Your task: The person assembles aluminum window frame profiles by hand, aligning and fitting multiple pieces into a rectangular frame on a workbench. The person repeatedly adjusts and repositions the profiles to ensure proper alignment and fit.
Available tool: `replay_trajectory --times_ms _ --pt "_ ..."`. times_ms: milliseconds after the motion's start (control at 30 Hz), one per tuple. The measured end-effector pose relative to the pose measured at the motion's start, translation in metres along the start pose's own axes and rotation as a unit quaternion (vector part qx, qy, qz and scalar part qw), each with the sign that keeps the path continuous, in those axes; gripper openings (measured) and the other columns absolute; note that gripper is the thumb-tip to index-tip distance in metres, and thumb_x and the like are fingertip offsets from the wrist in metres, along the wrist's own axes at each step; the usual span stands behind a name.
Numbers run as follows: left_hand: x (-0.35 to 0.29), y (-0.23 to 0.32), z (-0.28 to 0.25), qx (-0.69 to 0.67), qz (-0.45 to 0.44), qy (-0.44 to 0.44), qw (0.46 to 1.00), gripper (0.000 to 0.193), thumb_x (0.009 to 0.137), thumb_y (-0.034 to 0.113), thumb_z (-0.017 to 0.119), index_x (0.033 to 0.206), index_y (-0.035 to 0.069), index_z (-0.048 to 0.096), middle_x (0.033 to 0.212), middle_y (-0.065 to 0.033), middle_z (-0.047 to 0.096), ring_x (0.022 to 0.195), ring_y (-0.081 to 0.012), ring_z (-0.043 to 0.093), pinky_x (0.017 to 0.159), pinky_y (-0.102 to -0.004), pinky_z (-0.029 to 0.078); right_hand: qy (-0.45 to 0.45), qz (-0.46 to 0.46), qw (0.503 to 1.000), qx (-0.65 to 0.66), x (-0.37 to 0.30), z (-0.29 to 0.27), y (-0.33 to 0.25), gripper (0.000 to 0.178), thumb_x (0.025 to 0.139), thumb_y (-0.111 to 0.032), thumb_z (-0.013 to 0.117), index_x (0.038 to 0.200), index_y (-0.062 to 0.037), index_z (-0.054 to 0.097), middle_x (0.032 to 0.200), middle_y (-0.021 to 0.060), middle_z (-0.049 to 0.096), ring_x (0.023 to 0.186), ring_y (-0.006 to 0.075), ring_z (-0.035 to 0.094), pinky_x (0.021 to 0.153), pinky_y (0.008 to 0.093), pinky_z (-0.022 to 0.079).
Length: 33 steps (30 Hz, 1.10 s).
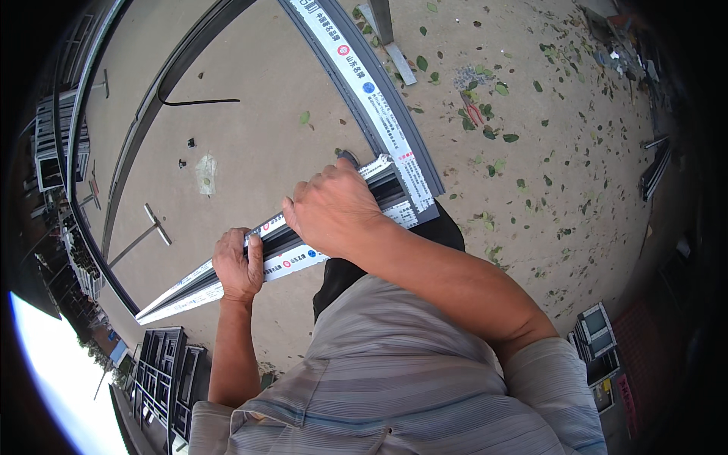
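A large window frame (pixel 311 262) of dark grey profile, with strips of white printed film along it, reaches across in front of me. Its near rail slants from lower left up to a corner at the right. My left hand (pixel 239 262) is closed around that rail, thumb on the near side. Farther right, my right hand (pixel 330 208) is closed over the same rail, knuckles up; its fingertips are hidden under the hand. Between the film strips runs a dark channel. From the frame's far left side a thin black strip (pixel 201 101) sticks out.
Under the frame stand metal supports, among them a T-shaped stand (pixel 157 225) and a grey post (pixel 381 23). Red-handled pliers (pixel 473 112) lie among fallen leaves on the concrete floor. Stacked dark frames (pixel 159 368) sit at lower left, glazed panels (pixel 597 331) at lower right.
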<state>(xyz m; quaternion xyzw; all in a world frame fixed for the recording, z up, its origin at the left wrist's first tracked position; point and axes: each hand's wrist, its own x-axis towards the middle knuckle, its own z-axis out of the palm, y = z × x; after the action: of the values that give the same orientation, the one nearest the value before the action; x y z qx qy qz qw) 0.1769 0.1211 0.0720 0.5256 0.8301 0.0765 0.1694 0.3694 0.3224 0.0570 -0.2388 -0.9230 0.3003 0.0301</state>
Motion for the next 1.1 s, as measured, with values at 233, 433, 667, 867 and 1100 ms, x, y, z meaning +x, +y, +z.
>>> replay_trajectory --times_ms 233,433,667,867,1100 --pt "0.0 0.004 0.001 -0.002 -0.017 -0.008 1.0 0.037 0.108 0.036 0.058 0.095 0.004 0.07 0.084 -0.0204 0.069 0.08 -0.0441 0.066 0.075 -0.0517 0.051 -0.137 -0.001 0.991 0.014 0.007 -0.015 0.001 0.044 0.109 -0.033 0.058 0.076 -0.0116 0.077 0.068 0.0053 0.073 0.064 0.0272 0.071 0.076 0.0458 0.051" --pt "-0.003 0.008 0.005 0.019 -0.02 0.048 0.998 0.035 0.106 0.036 0.061 0.096 0.004 0.072 0.087 -0.0192 0.069 0.081 -0.0424 0.064 0.077 -0.0513 0.05 -0.029 -0.017 0.999 0.004 0.005 0.0 0.002 0.043 0.106 -0.033 0.062 0.072 -0.0104 0.075 0.065 0.0065 0.072 0.06 0.0268 0.07 0.075 0.0454 0.052" --pt "-0.005 0.006 0.004 0.032 -0.018 0.071 0.997 0.035 0.103 0.037 0.063 0.095 0.005 0.072 0.088 -0.0173 0.069 0.082 -0.0402 0.064 0.08 -0.0487 0.049 0.054 -0.015 0.998 -0.021 0.002 0.006 -0.002 0.044 0.103 -0.037 0.067 0.068 -0.0098 0.073 0.061 0.0092 0.07 0.061 0.0273 0.07 0.076 0.0451 0.052" --pt "-0.003 0.009 0.005 0.019 -0.015 0.08 0.997 0.03 0.104 0.031 0.062 0.092 0.005 0.072 0.085 -0.0163 0.069 0.079 -0.0394 0.063 0.078 -0.0477 0.049 0.057 0.002 0.998 -0.007 0.0 0.008 -0.004 0.044 0.102 -0.037 0.068 0.068 -0.0101 0.071 0.06 0.0084 0.068 0.059 0.0263 0.065 0.077 0.0426 0.05" --pt "-0.009 0.002 0.01 -0.002 -0.023 0.093 0.995 0.03 0.105 0.019 0.056 0.083 0.004 0.069 0.081 -0.0159 0.068 0.074 -0.0395 0.06 0.073 -0.0493 0.049 0.061 0.002 0.998 -0.033 -0.017 0.008 -0.008 0.043 0.104 -0.041 0.067 0.075 -0.0097 0.071 0.065 0.0062 0.065 0.069 0.023 0.061 0.082 0.0406 0.045"
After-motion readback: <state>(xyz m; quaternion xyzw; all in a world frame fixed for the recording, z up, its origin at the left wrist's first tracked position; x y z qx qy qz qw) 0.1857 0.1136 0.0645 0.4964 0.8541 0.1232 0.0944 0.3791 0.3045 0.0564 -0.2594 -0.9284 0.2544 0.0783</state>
